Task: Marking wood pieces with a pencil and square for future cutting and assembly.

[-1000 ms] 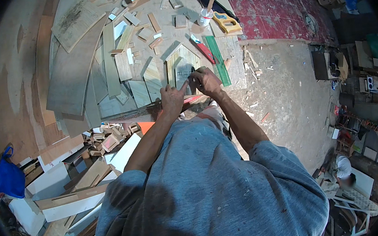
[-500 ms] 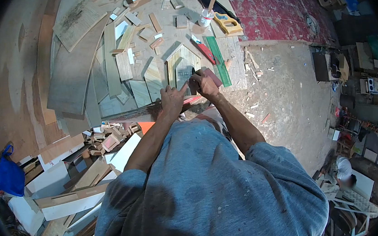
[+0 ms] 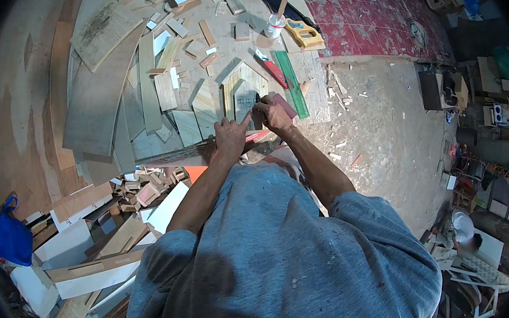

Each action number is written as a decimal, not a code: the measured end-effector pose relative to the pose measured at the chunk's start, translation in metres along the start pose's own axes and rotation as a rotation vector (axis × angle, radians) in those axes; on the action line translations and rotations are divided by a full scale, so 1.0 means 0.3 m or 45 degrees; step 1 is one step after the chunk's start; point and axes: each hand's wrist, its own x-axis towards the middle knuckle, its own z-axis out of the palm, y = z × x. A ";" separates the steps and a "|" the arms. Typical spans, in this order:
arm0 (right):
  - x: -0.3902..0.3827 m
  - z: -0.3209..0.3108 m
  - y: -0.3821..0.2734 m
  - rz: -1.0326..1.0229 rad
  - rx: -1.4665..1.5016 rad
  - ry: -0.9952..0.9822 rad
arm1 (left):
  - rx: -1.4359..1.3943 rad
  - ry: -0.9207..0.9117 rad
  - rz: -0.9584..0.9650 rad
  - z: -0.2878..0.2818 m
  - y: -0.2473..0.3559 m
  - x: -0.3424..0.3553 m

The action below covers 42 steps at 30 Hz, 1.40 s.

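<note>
A small house-shaped wooden panel [image 3: 244, 92] with raised strips along its edges lies at the near edge of the worktable. Small window-like squares are drawn on its face. My right hand [image 3: 275, 116] is closed over its lower right part, gripping a thin dark pen-like stick [image 3: 257, 98] that pokes up past the fingers. Under that hand is a dark brown piece, mostly hidden, and beside it a dull red flat block [image 3: 285, 104]. My left hand [image 3: 229, 134] rests at the panel's lower left, fingers apart, with the index finger stretched toward the right hand.
A green ruler [image 3: 292, 85], a red-handled tool [image 3: 271, 69], a yellow-handled saw [image 3: 304, 33] and a white cup [image 3: 275, 26] with a stick lie to the right. Wood offcuts and large boards [image 3: 96, 107] crowd the left. A person [image 3: 462, 228] is at far right.
The view has shifted very slightly, moving the table things a little left. Both hands keep nearly the same place on the panel.
</note>
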 end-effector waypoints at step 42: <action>0.103 -0.044 0.057 0.203 0.360 -0.107 | 0.113 -0.366 -0.080 -0.076 0.021 0.041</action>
